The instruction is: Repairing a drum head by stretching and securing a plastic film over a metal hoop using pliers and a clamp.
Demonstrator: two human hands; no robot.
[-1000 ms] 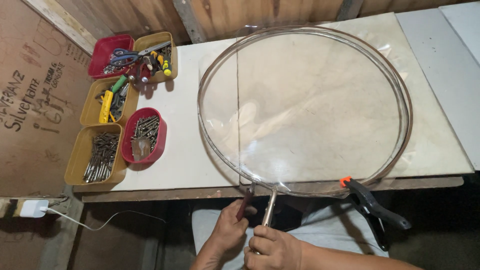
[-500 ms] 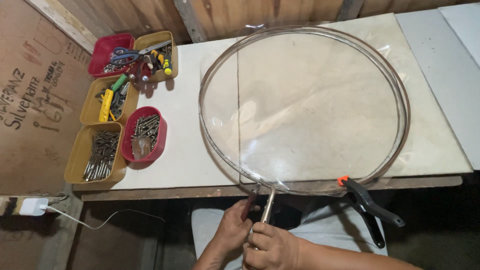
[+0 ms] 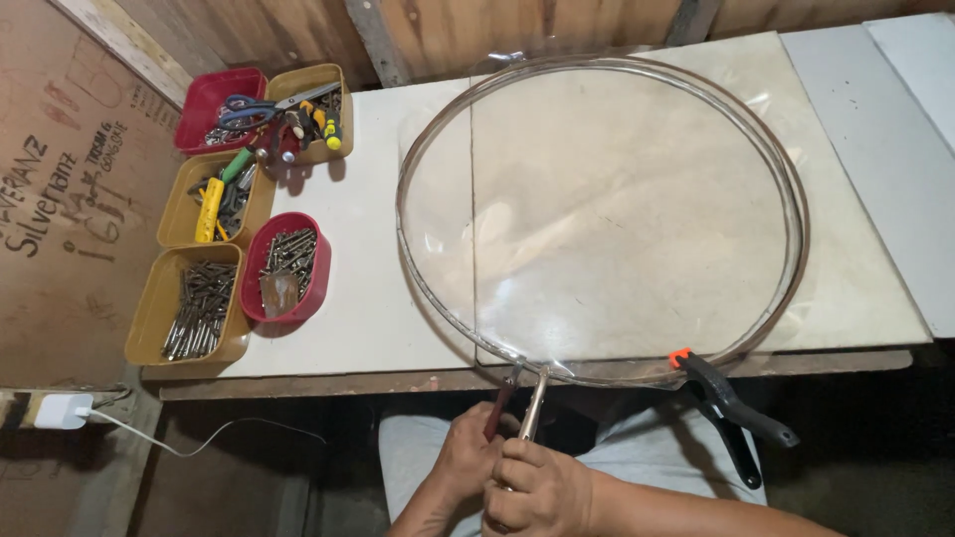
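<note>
Both hands are closed at the near edge of the bench point(image 3: 378, 298), just below the big hoop point(image 3: 796, 249). The left hand point(image 3: 463, 462) wraps the red-handled pliers point(image 3: 500, 403), and the right hand point(image 3: 537, 487) sits touching it, closed round the metal handle point(image 3: 534, 403) that runs up to the hoop's rim. Neither grip is open at all; the fingers hide what lies inside the palms.

The hoop lies flat on the bench just beyond the grip, a clear sheet point(image 3: 617, 229) stretched across it. A black clamp point(image 3: 731, 408) with an orange tip pins the rim to the bench edge, to the right of the grip.

My guess is that the step in hand is working the joint where the handle meets the rim, the plier tips right at that spot. The next move would call for a firm squeeze or twist while the right hand steadies the handle.

Since a second ago, the hands have drawn closer together, the left one now tight on the pliers. The hoop and clamp have not shifted. Trays point(image 3: 189, 308) of nails and tools stand well off to the left of the grip.
</note>
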